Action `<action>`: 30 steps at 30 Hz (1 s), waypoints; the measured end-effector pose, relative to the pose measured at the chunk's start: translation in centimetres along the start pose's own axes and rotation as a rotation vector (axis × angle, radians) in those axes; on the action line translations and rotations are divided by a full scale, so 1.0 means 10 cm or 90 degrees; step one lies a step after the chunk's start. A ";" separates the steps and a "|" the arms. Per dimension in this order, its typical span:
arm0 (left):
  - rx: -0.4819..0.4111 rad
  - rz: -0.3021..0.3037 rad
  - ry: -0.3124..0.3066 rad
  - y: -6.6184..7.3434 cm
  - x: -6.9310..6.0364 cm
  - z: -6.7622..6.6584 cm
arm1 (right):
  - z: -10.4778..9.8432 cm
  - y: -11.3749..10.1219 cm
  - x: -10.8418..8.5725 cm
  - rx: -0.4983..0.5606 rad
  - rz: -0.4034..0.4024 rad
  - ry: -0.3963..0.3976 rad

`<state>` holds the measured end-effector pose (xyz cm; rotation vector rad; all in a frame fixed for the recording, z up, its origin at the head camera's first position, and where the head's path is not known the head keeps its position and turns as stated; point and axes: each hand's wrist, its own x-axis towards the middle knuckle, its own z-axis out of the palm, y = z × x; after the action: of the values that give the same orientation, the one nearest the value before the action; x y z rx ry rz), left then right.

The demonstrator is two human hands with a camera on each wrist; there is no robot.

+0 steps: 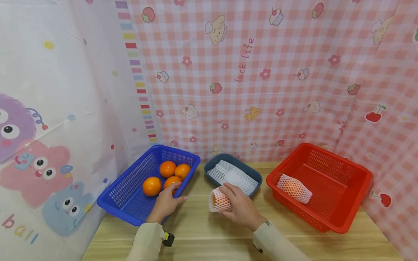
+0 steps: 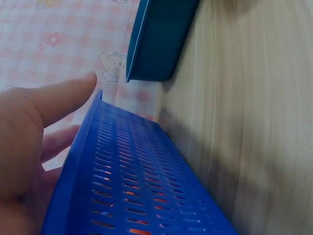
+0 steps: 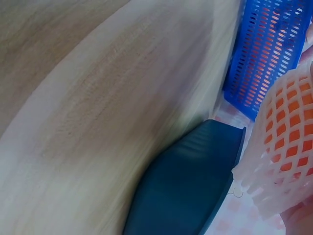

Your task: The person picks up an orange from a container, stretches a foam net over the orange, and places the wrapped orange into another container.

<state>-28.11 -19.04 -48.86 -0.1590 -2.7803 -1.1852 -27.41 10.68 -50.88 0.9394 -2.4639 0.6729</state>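
In the head view, my left hand (image 1: pixel 166 203) reaches over the right side of the blue basket (image 1: pixel 122 216), its thumb stretched out past the rim. Its fingertips are at the nearest orange (image 1: pixel 172 182), partly covering it; contact is unclear. Several oranges lie in that basket, among them a loose one (image 1: pixel 151 186). My right hand (image 1: pixel 241 206) grips an orange in a white foam net (image 1: pixel 220 200) above the table, in front of the dark teal tray (image 1: pixel 209 164). Folded white foam nets (image 1: pixel 233 175) lie in the tray. The left wrist view shows the thumb (image 2: pixel 63 100) beside the rim.
On the right stands a red basket (image 1: pixel 330 181), with a foam-netted orange (image 1: pixel 294 188) at its left end. All containers rest on a wooden table (image 1: pixel 209 235). Patterned cloth (image 1: pixel 241 94) hangs behind and on both sides.
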 end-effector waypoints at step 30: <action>0.011 0.005 0.019 -0.02 -0.01 0.01 | -1.04 0.81 -0.43 -0.138 0.231 0.221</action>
<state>-28.03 -19.12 -49.07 -0.1496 -2.7609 -1.1517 -27.96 23.98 -47.24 0.2676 -2.3448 0.6058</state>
